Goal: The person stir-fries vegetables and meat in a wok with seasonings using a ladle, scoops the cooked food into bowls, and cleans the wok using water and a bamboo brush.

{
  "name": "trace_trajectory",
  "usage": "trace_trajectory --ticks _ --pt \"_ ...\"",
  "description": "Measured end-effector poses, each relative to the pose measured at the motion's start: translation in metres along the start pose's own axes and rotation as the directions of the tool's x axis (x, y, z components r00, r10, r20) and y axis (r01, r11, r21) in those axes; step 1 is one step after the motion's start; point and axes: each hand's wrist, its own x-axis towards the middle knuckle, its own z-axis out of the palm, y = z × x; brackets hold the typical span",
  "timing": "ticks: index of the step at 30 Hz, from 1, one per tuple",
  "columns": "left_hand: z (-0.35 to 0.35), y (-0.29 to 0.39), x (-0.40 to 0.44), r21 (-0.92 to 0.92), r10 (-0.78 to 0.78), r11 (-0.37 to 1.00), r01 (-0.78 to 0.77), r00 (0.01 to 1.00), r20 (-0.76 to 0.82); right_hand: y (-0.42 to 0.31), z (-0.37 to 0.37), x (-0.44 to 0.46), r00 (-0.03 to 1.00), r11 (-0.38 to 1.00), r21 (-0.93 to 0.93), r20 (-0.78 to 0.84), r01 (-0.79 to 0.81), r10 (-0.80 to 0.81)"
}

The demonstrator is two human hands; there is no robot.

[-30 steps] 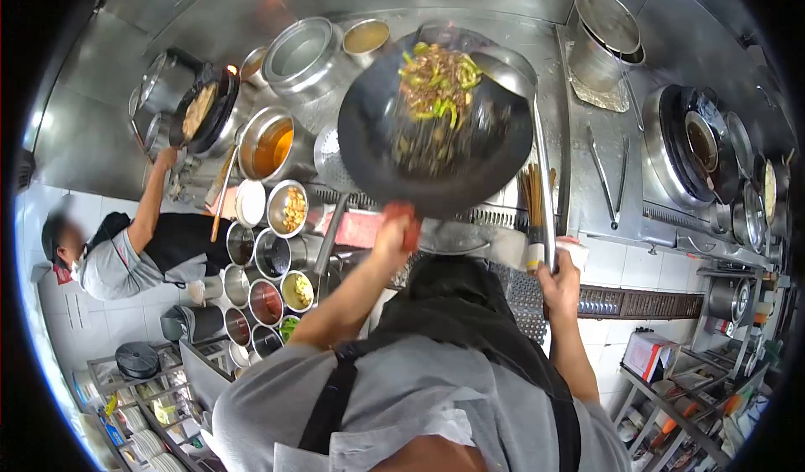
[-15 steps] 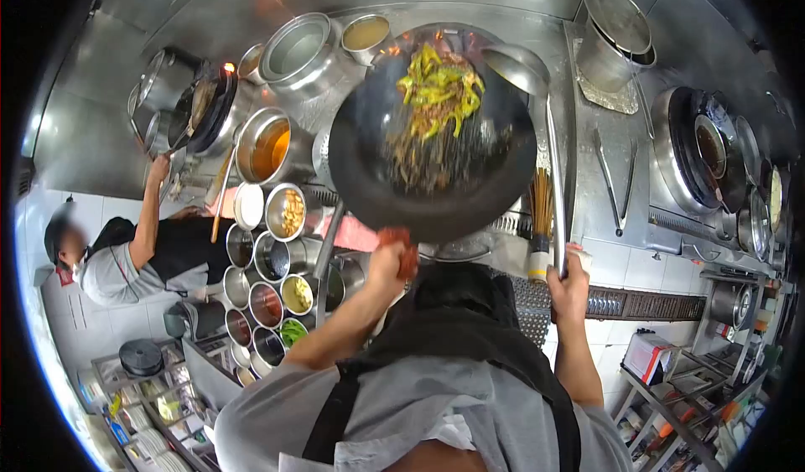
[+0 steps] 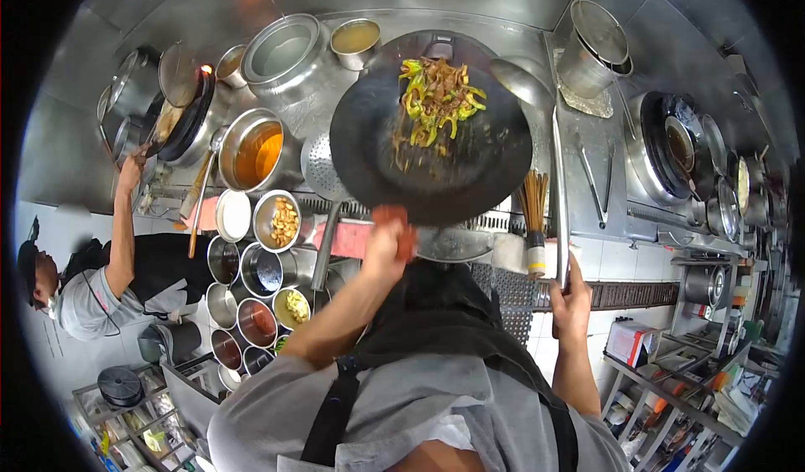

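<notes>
"At the far left of the frame, what do we have?"

"A co-worker's hand point(image 3: 130, 173) reaches up beside a dark pan point(image 3: 191, 128); whatever it holds is too small for us to make out. Moving right, we come to a steel pot point(image 3: 289, 170) of orange liquid, with a bowl point(image 3: 263, 220) of golden-brown pieces just below it."

"And toward the middle?"

"A perforated skimmer point(image 3: 317, 166), handle pointing down, lies just beside our black wok point(image 3: 490, 149), which fills the upper centre."

"How are we holding that?"

"Our left hand point(image 3: 384, 254), near the centre, has its fingers closed around a red cloth point(image 3: 394, 225) at the wok's lower edge. It's blurred, so we can't tell what lies under the cloth."

"Where's the food?"

"Green strips and brown pieces point(image 3: 440, 99) sit heaped in the wok's upper part."

"Further right?"

"A ladle point(image 3: 521, 85) has its bowl at the wok's upper right rim, though we can't tell if they touch. Right of centre, our right hand point(image 3: 572, 300) has its fingers wrapped around the lower end of the ladle's long handle, near a bundle of sticks point(image 3: 533, 204). Beyond, tongs point(image 3: 594, 183) lie on the worktop point(image 3: 619, 178)."
</notes>
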Motion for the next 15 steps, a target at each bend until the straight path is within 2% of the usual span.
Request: trace_trajectory --ticks 1,2,3,4,5,6,7,10,11,12,14,15 --pt "0.006 0.01 0.02 -0.017 -0.065 0.998 0.065 0.998 -0.006 -0.011 -0.005 -0.003 0.996 0.997 -0.041 0.054 -0.072 0.074" --pt "0.016 0.024 0.044 -0.035 -0.118 0.992 0.118 0.993 0.004 -0.012 -0.005 -0.007 0.997 0.997 -0.045 0.04 -0.064 0.066" --pt "0.031 0.026 0.051 -0.087 -0.03 0.996 0.026 0.999 -0.036 -0.017 -0.003 -0.005 0.997 0.996 -0.062 -0.035 0.066 -0.068" --pt "0.038 0.031 0.053 -0.09 -0.02 0.996 0.02 1.0 -0.004 -0.024 -0.004 -0.001 0.974 0.978 -0.092 -0.109 0.187 -0.197" --pt "0.04 0.03 0.049 -0.063 0.049 0.997 -0.046 0.998 0.046 -0.032 -0.009 -0.005 0.992 0.991 -0.087 -0.065 0.103 -0.108" --pt "0.039 0.028 0.042 -0.038 0.115 0.993 -0.112 0.989 0.093 -0.04 -0.013 -0.006 0.991 0.991 -0.093 -0.084 0.097 -0.105" --pt "0.039 0.029 0.032 -0.036 0.116 0.993 -0.112 0.986 0.118 -0.047 -0.015 -0.004 0.991 0.982 -0.165 -0.075 0.095 -0.109" --pt "0.017 0.016 -0.004 0.04 0.284 0.956 -0.291 0.95 0.131 -0.045 -0.005 0.005 0.981 0.931 -0.337 -0.082 0.138 -0.175" --pt "-0.002 -0.001 -0.006 0.051 0.294 0.951 -0.306 0.941 0.166 -0.036 0.005 0.012 0.978 0.933 -0.319 -0.066 0.167 -0.198" --pt "-0.009 -0.004 -0.012 0.049 0.244 0.965 -0.256 0.955 0.171 -0.035 0.013 0.018 0.992 0.942 -0.313 -0.003 0.12 -0.128" --pt "-0.009 -0.009 -0.005 0.055 0.247 0.965 -0.256 0.959 0.138 -0.026 0.041 0.021 0.968 0.994 -0.109 0.248 -0.016 0.043" --pt "-0.003 -0.003 0.0 0.067 0.24 0.966 -0.251 0.961 0.136 -0.042 0.047 0.02 0.91 0.964 0.185 0.401 -0.193 0.105"
